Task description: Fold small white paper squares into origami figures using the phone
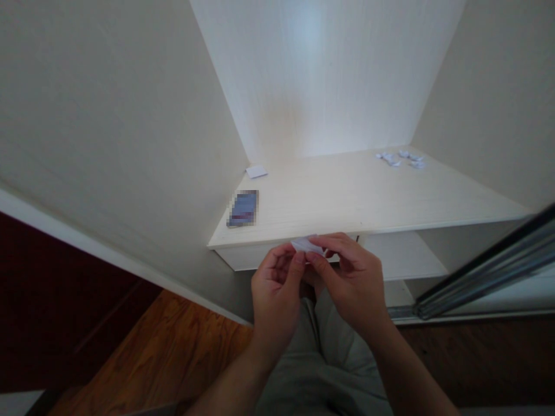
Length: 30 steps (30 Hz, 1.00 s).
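Observation:
Both hands meet just in front of the edge of a pale wooden shelf, pinching a small folded piece of white paper between them. My left hand has its fingers curled, with the thumb and forefinger on the paper's left end. My right hand grips the paper's right side with closed fingers. The paper is partly hidden by my fingertips.
On the shelf lie a dark phone at the left, a small white paper square behind it, and several small folded white paper pieces at the back right. A sliding door rail runs at the right. Wooden floor lies below.

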Available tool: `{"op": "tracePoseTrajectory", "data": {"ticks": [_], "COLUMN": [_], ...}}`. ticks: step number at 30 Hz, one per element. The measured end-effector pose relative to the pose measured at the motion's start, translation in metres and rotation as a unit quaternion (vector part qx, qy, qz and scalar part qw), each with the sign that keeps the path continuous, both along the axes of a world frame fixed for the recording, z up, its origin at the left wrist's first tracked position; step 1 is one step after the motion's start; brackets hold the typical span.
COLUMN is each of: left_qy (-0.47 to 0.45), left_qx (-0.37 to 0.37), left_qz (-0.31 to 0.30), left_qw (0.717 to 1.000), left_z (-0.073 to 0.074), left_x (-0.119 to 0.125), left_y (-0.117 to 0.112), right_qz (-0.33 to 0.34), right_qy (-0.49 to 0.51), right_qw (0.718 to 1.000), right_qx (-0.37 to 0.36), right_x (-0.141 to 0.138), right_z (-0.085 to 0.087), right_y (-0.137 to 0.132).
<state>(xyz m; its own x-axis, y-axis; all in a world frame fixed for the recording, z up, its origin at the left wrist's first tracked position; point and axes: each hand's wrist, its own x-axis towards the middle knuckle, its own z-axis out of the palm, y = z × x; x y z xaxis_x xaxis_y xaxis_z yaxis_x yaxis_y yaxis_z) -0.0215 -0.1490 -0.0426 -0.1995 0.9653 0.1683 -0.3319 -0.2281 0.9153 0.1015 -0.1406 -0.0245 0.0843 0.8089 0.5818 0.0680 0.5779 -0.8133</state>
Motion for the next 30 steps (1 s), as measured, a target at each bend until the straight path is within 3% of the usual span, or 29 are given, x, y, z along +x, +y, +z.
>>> {"op": "tracePoseTrajectory", "data": {"ticks": [7, 12, 15, 23, 26, 30], "left_qy": [0.085, 0.188, 0.258, 0.418, 0.426, 0.404], "left_qx": [0.064, 0.162, 0.216, 0.235, 0.239, 0.224], "left_qz": [0.039, 0.078, 0.057, -0.021, -0.032, -0.028], "left_qw": [0.994, 0.966, 0.94, 0.877, 0.872, 0.887], "left_z": [0.008, 0.023, 0.032, 0.054, 0.058, 0.06], "left_x": [-0.008, -0.015, -0.024, -0.053, -0.056, -0.053], "left_y": [0.0, -0.002, -0.002, 0.0, -0.001, -0.005], "right_qz": [0.007, 0.017, 0.03, 0.072, 0.078, 0.08], "right_qy": [-0.008, -0.035, -0.055, -0.109, -0.124, -0.161], "right_qw": [1.0, 0.999, 0.998, 0.99, 0.987, 0.981], "right_qx": [0.001, 0.017, 0.027, 0.054, 0.062, 0.073], "right_x": [0.002, 0.005, 0.009, 0.016, 0.018, 0.021], "right_z": [0.004, 0.01, 0.013, 0.017, 0.021, 0.027], "right_y": [-0.003, -0.006, -0.007, -0.006, -0.008, -0.01]}}
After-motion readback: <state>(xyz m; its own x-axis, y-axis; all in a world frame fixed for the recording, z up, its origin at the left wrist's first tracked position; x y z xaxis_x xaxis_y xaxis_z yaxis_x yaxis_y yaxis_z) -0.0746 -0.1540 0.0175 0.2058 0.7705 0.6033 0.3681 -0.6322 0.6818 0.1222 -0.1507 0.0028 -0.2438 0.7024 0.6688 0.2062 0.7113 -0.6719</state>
